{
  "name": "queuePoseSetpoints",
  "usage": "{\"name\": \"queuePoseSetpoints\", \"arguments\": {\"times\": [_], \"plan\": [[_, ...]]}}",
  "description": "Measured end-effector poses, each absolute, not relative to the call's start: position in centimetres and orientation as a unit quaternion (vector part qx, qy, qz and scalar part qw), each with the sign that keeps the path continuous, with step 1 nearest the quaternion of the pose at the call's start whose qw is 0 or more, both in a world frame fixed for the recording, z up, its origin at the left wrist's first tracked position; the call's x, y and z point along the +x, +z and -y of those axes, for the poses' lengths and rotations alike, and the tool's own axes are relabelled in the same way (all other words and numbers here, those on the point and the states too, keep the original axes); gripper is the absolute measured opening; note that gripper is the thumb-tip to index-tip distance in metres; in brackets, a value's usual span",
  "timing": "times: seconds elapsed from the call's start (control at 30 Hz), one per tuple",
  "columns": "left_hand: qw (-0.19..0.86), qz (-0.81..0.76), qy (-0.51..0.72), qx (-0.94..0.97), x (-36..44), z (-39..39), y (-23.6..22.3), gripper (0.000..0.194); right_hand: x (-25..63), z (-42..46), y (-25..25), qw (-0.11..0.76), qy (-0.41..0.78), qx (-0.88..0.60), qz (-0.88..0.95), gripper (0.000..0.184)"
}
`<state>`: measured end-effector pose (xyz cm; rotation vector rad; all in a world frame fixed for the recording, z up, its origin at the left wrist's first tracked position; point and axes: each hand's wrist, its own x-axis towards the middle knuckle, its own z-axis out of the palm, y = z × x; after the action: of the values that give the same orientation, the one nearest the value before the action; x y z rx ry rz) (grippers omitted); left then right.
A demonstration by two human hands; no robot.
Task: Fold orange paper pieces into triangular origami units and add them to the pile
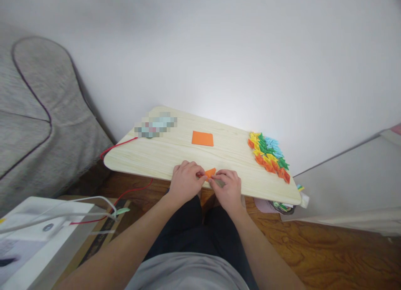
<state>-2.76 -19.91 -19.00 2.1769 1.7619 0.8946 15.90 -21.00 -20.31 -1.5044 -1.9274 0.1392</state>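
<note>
A small folded piece of orange paper (210, 172) is pinched between my two hands at the near edge of the table. My left hand (187, 179) grips its left side with thumb and forefinger. On the other side, my right hand (227, 187) has thumb and fingertips closed on the paper's lower right. My fingers cover part of the folds. Farther back lies a flat stack or sheet of orange paper (202, 138). Folded paper pieces (268, 152) in orange, yellow, green and light blue sit in rows at the table's right end.
The pale wooden table (150, 156) stands against a white wall. A blurred-out object (156, 125) with a red cord (120, 144) lies at its left end. A grey sofa (72, 131) is at left, a white box (40, 244) with cables lower left, and a bin (282, 207) below the right end.
</note>
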Motion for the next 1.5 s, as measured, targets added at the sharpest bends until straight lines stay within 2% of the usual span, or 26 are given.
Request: {"name": "queuePoseSetpoints", "arguments": {"times": [0.63, 0.83, 1.5], "plan": [[0.078, -0.570, 0.284, 0.767, -3.3, 20.4, -18.9, 0.022, 14.5, 22.6, -20.5, 0.339, 0.014, -0.593, 0.730, 0.011], [0.077, -0.557, 0.270, 0.782, -3.9, 20.2, -19.0, 0.020, 14.4, 22.8, -21.2, 0.352, 0.003, -0.575, 0.739, 0.013], [0.063, -0.514, 0.271, 0.811, -5.1, 20.1, -19.5, 0.029, 14.4, 22.4, -21.0, 0.361, 0.030, -0.564, 0.742, 0.009]]}}
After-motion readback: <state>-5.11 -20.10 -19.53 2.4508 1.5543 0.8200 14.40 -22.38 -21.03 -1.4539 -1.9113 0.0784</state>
